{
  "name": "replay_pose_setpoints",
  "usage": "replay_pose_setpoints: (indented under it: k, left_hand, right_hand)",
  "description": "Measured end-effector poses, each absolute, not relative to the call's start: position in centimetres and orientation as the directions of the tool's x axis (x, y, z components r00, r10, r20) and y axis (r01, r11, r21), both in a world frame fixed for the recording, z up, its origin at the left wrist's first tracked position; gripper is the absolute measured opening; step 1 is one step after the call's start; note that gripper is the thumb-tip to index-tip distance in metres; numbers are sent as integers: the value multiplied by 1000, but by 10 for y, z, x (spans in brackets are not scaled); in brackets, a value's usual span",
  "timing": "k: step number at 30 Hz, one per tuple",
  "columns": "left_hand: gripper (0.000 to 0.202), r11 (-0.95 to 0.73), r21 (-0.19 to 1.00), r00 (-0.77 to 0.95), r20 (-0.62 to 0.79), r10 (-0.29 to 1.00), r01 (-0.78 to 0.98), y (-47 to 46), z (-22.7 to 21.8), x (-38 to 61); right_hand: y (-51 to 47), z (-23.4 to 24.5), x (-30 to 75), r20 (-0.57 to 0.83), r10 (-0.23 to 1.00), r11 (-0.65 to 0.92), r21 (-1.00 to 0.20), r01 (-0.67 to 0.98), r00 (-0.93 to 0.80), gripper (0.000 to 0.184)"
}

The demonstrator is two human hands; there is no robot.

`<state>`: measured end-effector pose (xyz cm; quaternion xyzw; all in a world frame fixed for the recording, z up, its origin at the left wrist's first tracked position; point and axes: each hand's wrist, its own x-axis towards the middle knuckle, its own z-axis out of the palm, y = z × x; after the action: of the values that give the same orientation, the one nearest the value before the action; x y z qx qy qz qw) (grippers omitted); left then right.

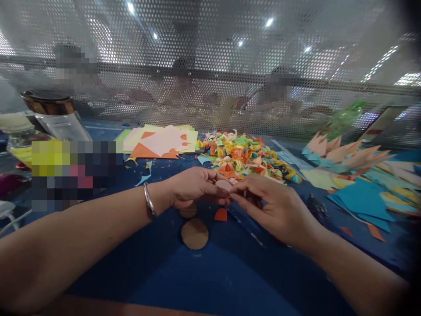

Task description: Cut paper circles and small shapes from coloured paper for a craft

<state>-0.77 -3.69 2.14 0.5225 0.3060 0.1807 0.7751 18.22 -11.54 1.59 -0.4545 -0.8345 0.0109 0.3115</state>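
Note:
My left hand (197, 186), with a silver bangle at the wrist, pinches a small pale pink paper piece (224, 185) over the blue tabletop. From the other side, the thumb and forefinger of my right hand (266, 199) are closed at the edge of that same piece. Below the hands lie a round cardboard disc (194, 234) and a second disc (188, 210), partly covered by my left hand. Beside them is a small orange paper piece (221, 214). A thin dark blue stick, perhaps a pen (246, 228), rests under my right hand.
Behind the hands is a heap of colourful folded paper pieces (240, 151). Stacked coloured sheets (164, 140) lie back left, blue paper (358, 199) and spiky folded paper (342, 151) on the right. A clear jar (59, 123) stands left. A perforated metal screen (210, 87) closes the back.

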Motion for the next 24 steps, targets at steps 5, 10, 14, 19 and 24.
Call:
replay_pose_setpoints:
  k: [5,10,14,19,24]
  left_hand:
    - [10,421,907,765,-294,573,33,-36,26,-8]
    - [10,427,903,770,-305,560,47,-36,28,-8]
    - [7,381,924,761,-274,588,37,-37,27,-8]
    - [19,148,989,767,-85,636,-13,-41,23,-6]
    - [31,75,994,763,11,646,-78,-41,16,-3]
  right_hand:
    - [-116,15,183,501,765,600,-324,731,-405,10]
    - [-114,17,183,519,753,611,-326,721,-404,11]
    - [-114,16,184,483,821,517,-402,755,-305,12]
    - [-113,16,186,412,883,430,-514,742,-226,12]
    - [-112,17,185,407,880,446,-529,722,-245,12]
